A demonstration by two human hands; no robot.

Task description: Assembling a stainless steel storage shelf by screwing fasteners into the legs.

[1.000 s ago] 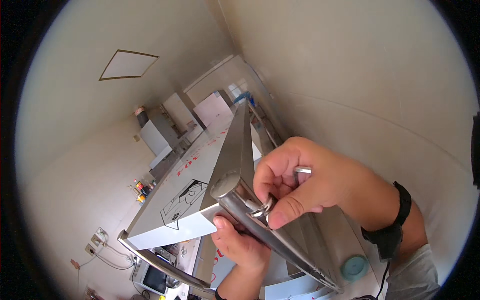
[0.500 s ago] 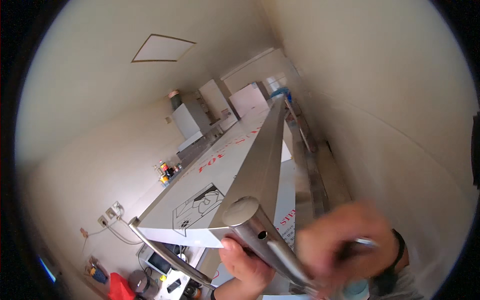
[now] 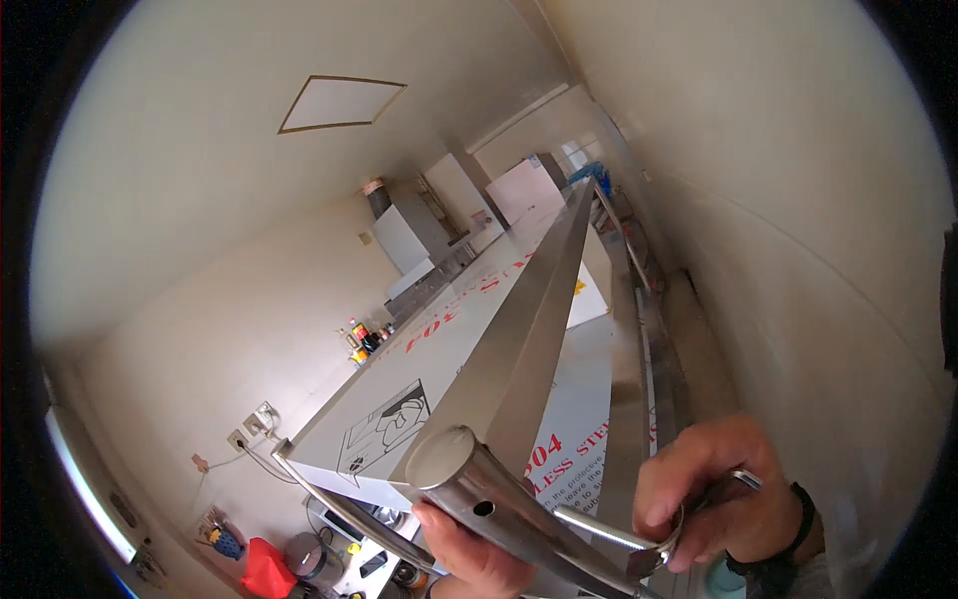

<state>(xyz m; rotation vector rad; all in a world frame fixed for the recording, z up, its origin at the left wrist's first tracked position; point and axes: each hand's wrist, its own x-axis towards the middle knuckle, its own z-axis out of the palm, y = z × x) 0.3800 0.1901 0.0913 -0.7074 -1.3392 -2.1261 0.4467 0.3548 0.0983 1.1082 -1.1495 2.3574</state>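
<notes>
Two hands work one steel fitting; the left hand (image 3: 469, 554), low in the frame, clamps round the thick metal tube (image 3: 479, 494) from beneath; the right hand (image 3: 718, 499) pinches a thin bent rod (image 3: 609, 529) beside it. Best brace the tube firmly; feed the rod squarely towards its small hole (image 3: 483, 508).

Views: one only, head-worn fisheye; nothing shared with a second view.
Position: at the person's head, just above the steel tube (image 3: 499, 494) and both hands.
Facing: tilted along the long steel beam (image 3: 534, 329) toward the far end of the room; ceiling panel (image 3: 342, 102) upper left, wall (image 3: 798, 200) on the right.
Nearness: very close to left hand (image 3: 469, 549) and right hand (image 3: 723, 494) at the lower edge.
Distortion: straight edges bow near the rim; dark circular border.
</notes>
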